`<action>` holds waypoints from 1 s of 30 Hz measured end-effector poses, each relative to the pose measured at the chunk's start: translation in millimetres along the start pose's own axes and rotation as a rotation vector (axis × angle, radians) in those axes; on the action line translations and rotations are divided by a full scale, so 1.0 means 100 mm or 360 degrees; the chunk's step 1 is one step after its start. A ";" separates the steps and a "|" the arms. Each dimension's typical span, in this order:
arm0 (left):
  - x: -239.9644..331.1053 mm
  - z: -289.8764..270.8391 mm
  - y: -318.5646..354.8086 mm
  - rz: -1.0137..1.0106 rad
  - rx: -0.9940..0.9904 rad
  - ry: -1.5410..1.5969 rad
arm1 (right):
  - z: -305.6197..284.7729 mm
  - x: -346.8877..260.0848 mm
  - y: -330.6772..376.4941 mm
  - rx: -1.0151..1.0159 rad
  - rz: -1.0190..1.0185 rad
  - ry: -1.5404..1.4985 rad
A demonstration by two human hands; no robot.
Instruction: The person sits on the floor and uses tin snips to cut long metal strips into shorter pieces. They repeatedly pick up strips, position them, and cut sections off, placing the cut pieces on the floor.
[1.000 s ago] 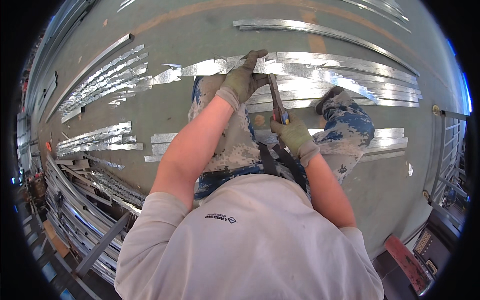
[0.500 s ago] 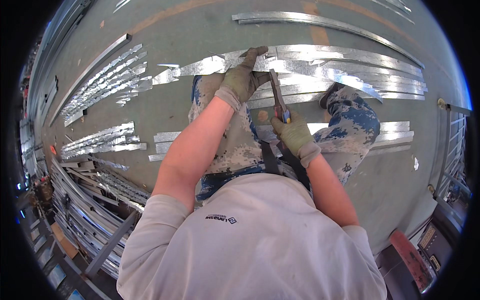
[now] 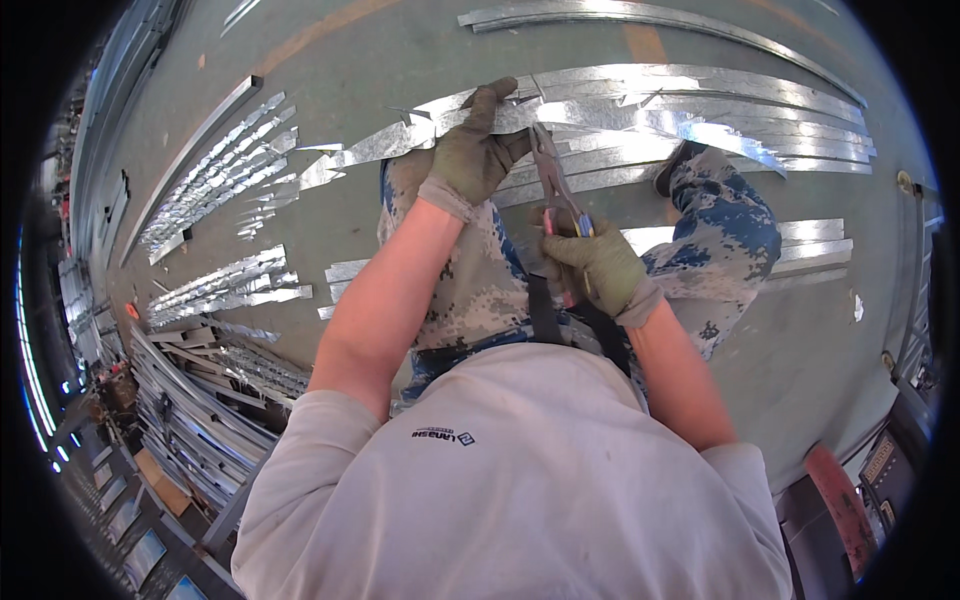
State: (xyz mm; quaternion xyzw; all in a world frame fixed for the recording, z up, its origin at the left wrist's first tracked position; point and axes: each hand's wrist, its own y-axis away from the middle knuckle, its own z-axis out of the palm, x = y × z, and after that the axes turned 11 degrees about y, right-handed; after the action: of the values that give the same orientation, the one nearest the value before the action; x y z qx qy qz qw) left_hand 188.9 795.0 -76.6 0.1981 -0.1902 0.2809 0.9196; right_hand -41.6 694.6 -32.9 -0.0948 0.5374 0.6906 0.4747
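My left hand (image 3: 473,152), in a worn olive glove, grips a long shiny sheet-metal strip (image 3: 590,117) that lies crosswise over my bent leg. Its fingers close round the strip, thumb side toward the far edge. Small cut tabs stick up from the metal near that hand. My right hand (image 3: 603,262), gloved too, holds tin snips (image 3: 551,172) with red and blue-yellow handles. Their handles stand spread, and the blades point away from me to the strip's near edge, just right of my left fingers. Whether the blades touch the metal I cannot tell.
Several flat metal strips (image 3: 810,145) lie under and beyond the held one, others (image 3: 810,240) behind my leg. Notched strips (image 3: 215,175) and a straight channel (image 3: 190,165) lie at left. A pile of metal profiles (image 3: 195,410) sits lower left. A long channel (image 3: 650,14) lies far off.
The snips' handles have spread apart and their blades have parted from nearly closed. My left hand keeps its hold on the strip. The whole view has shifted slightly.
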 end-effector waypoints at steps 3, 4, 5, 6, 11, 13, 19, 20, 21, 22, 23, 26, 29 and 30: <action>0.04 -0.07 -0.03 -0.0021 -0.0026 0.0091 | 0.07 -0.01 -0.01 -0.0443 -0.0004 -0.0639; 0.03 -0.12 -0.03 -0.0044 -0.0021 0.0118 | 0.06 0.02 -0.04 -0.0470 -0.0013 -0.0656; 0.03 -0.10 -0.05 -0.0069 -0.0026 0.0144 | 0.05 0.04 -0.06 -0.0494 -0.0032 -0.0671; 0.04 -0.08 -0.06 -0.0098 0.0007 0.0124 | 0.03 0.06 -0.08 -0.0517 -0.0051 -0.0686; 0.02 0.02 -0.02 -0.0167 0.0066 0.0032 | -0.01 -0.02 -0.06 -0.0367 -0.0038 -0.0448; 0.00 -0.01 -0.03 -0.0163 0.0037 -0.0052 | 0.02 -0.01 -0.06 -0.0319 -0.0008 -0.0441; -0.04 0.06 -0.04 -0.0139 0.0135 -0.0145 | 0.02 0.03 -0.06 -0.0415 0.0028 -0.0604; -0.04 0.06 -0.01 -0.0129 0.0154 -0.0129 | 0.03 0.05 -0.09 -0.0462 0.0021 -0.0641; -0.04 0.05 0.00 -0.0131 0.0138 -0.0088 | 0.04 0.07 -0.10 -0.0509 0.0015 -0.0677; -0.05 0.05 0.00 -0.0131 0.0123 -0.0047 | 0.03 0.08 -0.09 -0.0522 0.0022 -0.0719; -0.03 0.04 0.00 -0.0130 0.0110 -0.0012 | 0.05 0.07 -0.07 -0.0541 0.0029 -0.0764; -0.01 0.00 0.00 -0.0125 0.0039 0.0005 | 0.06 0.13 -0.12 -0.0703 -0.0005 -0.0874; -0.01 0.00 -0.02 -0.0122 0.0128 -0.0079 | 0.08 0.14 -0.14 -0.0565 0.0008 -0.0675; -0.01 0.00 -0.02 -0.0113 0.0129 -0.0086 | 0.11 0.11 -0.13 -0.0460 0.0024 -0.0563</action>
State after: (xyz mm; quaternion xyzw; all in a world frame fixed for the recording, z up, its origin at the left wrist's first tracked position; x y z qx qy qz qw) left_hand 189.1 792.5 -77.7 0.2494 -0.1961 0.2500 0.9148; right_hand -33.9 709.3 -43.9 -0.0353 0.3421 0.7697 0.5378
